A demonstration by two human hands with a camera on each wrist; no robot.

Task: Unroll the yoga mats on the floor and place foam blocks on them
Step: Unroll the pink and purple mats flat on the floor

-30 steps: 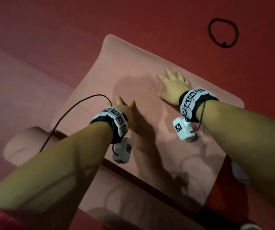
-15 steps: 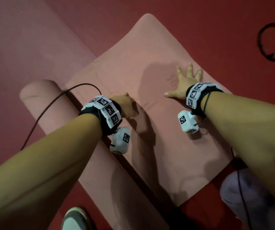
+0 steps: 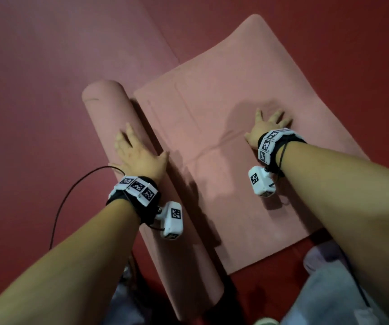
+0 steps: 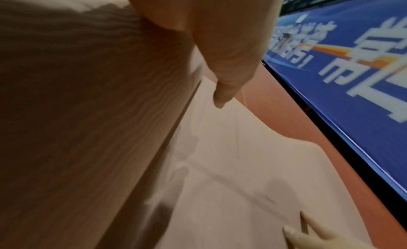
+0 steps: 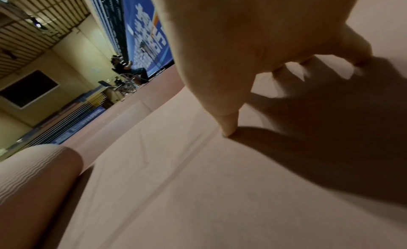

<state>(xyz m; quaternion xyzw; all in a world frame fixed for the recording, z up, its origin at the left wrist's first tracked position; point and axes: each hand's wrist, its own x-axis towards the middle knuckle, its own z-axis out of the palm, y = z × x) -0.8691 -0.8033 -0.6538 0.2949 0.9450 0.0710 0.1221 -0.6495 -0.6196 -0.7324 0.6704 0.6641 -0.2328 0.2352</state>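
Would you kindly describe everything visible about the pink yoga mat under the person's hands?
The pink yoga mat is partly unrolled on the red floor. Its flat part looks matte, with faint lines, and its far corner curls upward. The rest forms a roll with a ribbed wavy outer texture. The left hand rests on the roll with straight fingers; the right hand presses flat on the unrolled part.

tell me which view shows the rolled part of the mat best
The head view: it shows the whole rolled part of the mat from above, the left hand resting flat on it. The left wrist view fills with its ribbed side, close and blurred. The right wrist view catches only one end, low at left.
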